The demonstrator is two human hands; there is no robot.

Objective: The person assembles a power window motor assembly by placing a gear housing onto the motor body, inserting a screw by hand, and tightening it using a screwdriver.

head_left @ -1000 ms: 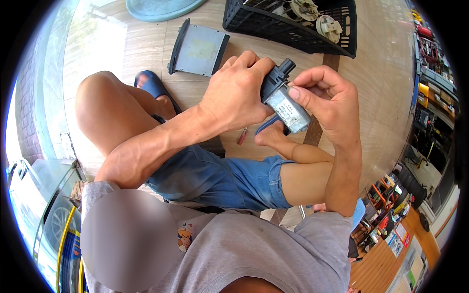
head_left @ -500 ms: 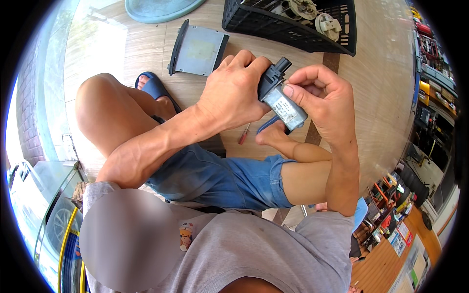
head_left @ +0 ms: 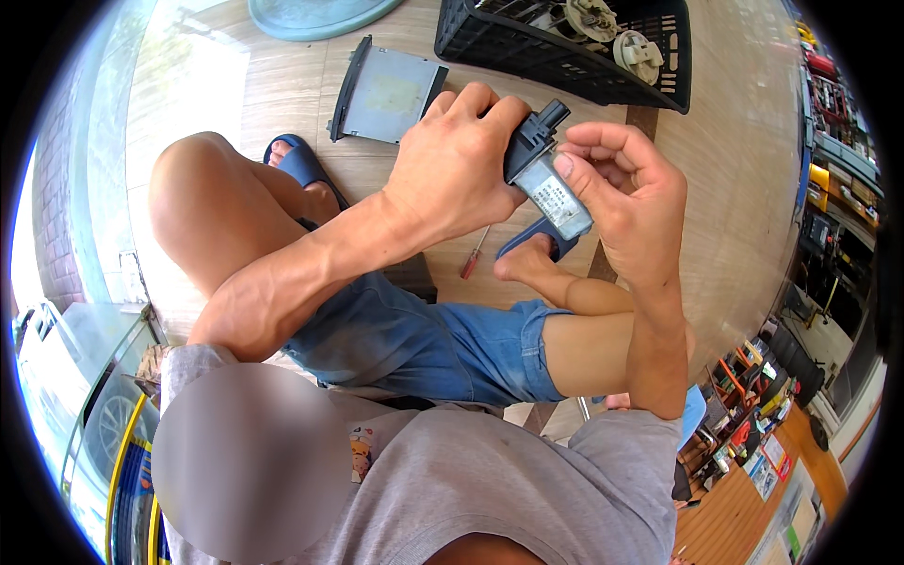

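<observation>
My left hand (head_left: 460, 155) is wrapped round the black plastic end of a small electric motor (head_left: 556, 196). The motor has a silver metal casing with printing on it, and a black connector sticks up at its far end. Held tilted above my legs, it points down to the right. Beside its right edge is my right hand (head_left: 621, 188), fingers curled and thumb tip by the casing. Whatever lies between that thumb and the fingers is too small or hidden to make out. A screwdriver (head_left: 470, 264) with a red handle lies on the floor below.
A flat silver box-shaped unit (head_left: 386, 97) lies on the tiled floor ahead. Beyond it stands a black plastic crate (head_left: 556, 71) holding round whitish parts. A pale blue round lid or basin (head_left: 320, 21) is at the far left. Cluttered shelves (head_left: 833, 179) line the right.
Both hands and the motor have shifted slightly to the right in view. My right thumb and fingertips have moved up a little along the casing's edge. The left hand keeps its hold.
</observation>
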